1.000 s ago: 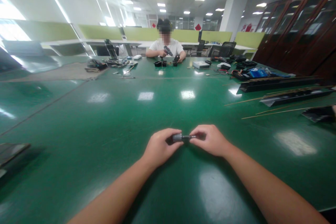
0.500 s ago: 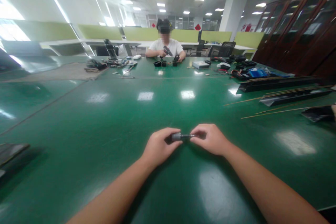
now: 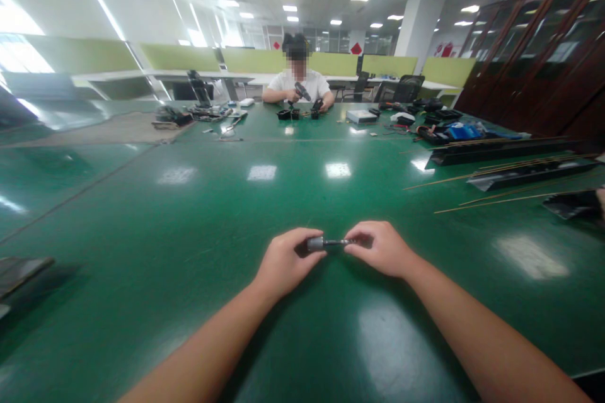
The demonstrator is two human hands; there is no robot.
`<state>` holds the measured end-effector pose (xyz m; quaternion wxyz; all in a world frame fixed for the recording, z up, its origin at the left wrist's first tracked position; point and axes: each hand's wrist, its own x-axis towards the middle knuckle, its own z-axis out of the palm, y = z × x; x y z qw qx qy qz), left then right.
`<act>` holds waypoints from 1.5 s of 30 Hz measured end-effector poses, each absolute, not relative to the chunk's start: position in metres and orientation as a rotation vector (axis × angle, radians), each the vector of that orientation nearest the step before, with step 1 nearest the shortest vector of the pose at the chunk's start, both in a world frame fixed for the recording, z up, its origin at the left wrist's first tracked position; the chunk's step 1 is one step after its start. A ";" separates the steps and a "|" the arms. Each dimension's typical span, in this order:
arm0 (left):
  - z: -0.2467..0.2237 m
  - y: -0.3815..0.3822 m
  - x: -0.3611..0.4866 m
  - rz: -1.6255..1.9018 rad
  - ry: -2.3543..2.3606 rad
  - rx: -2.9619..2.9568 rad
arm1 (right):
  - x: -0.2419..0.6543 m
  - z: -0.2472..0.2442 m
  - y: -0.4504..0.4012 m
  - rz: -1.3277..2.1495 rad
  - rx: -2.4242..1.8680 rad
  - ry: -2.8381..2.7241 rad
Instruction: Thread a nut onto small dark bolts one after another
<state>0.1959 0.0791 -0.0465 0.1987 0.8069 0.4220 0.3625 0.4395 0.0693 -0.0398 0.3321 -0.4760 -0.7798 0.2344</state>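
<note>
My left hand (image 3: 286, 264) is closed around a short grey cylinder (image 3: 315, 244), gripping it between thumb and fingers just above the table. From the cylinder's right end a thin, shiny dark rod (image 3: 334, 242) runs toward my right hand (image 3: 380, 250). The thumb and forefinger of that hand pinch the rod's far end. Fingers cover both ends, and the exact kind of piece cannot be made out. Both hands are low over the green tabletop (image 3: 212, 201).
Across the table a person (image 3: 307, 85) holds a power drill (image 3: 302, 92) near small black parts (image 3: 287, 114). Black metal channels (image 3: 501, 151) and thin rods (image 3: 472, 206) lie at the right. A flat dark object (image 3: 21, 274) sits at the left edge.
My hands have drawn slightly apart and up. The thicker dark part beside the cylinder no longer shows, and more of the thin rod is visible.
</note>
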 end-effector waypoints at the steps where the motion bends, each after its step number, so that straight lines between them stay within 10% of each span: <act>1: -0.046 0.079 0.196 1.015 1.183 2.256 | 0.440 -0.040 0.069 0.612 -1.242 -2.037; 45: -0.041 0.084 0.194 1.053 1.397 2.031 | 0.441 -0.037 0.065 0.658 -1.135 -2.087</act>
